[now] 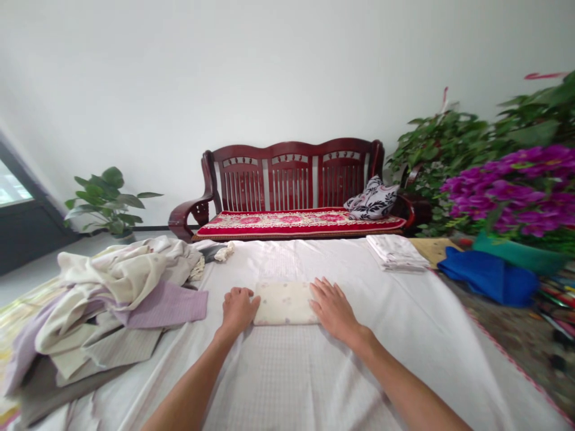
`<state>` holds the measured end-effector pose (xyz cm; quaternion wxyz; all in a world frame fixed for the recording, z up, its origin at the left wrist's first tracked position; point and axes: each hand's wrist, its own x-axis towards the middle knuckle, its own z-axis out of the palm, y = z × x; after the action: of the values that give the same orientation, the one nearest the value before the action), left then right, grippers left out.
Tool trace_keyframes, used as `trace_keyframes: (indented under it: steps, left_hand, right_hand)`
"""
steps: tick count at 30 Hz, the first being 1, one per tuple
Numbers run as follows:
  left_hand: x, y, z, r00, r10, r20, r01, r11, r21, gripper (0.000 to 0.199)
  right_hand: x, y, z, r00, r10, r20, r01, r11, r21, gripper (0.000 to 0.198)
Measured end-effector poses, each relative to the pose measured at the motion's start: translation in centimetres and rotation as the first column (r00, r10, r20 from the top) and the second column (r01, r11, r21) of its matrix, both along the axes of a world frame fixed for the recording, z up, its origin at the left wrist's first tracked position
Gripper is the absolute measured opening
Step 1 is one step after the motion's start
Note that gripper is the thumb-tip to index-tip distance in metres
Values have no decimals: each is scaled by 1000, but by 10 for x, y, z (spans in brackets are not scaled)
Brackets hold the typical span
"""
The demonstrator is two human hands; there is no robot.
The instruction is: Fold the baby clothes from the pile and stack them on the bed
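Across the middle of a white, faintly checked cloth (287, 383) lies a cream, rectangular folded fabric with small faded prints (284, 304), between the person's 2 bare hands. The left hand (239, 308) rests at the fabric's left edge with fingers curled and thumb against it; whether its grip pinches the fabric cannot be told. The right hand (335, 308) lies over the other end, its grip released, fingers spread flat. To the left sits a loose heap of cream, grey and lilac garments (117, 299). Toward the far right corner lies a white, lightly printed folded stack (398, 251). Beyond the cloth stands a dark red carved wooden settee (290, 173) bearing 1 black-and-white leaf-patterned cushion (372, 200).
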<state>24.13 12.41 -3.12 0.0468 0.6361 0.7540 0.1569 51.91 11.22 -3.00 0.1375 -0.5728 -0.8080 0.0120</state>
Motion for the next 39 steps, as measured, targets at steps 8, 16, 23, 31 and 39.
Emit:
trace_keyframes:
  steps: [8,16,23,31,39]
  left_hand:
    - [2,15,-2,911,-4,412,22,999,-39,15]
    - [9,7,8,428,10,904,226,967,-117,38]
    - [20,-3,39,279,-106,954,312,950,14,44]
    - [12,3,76,344,-367,864,413,886,212,34]
    - [-31,19,47,640,-661,393,501,746,439,26]
  right_hand:
    - [7,18,3,992,-125,8,125,992,-15,49]
    - [0,21,-2,996,-74,-53,72,997,-35,51]
    - [35,65,17,959,40,-279,-120,954,-276,75]
    - [56,75,62,896,110,-431,-321,831,-455,24]
    - [48,14,65,944,330,-28,-300,888,348,21]
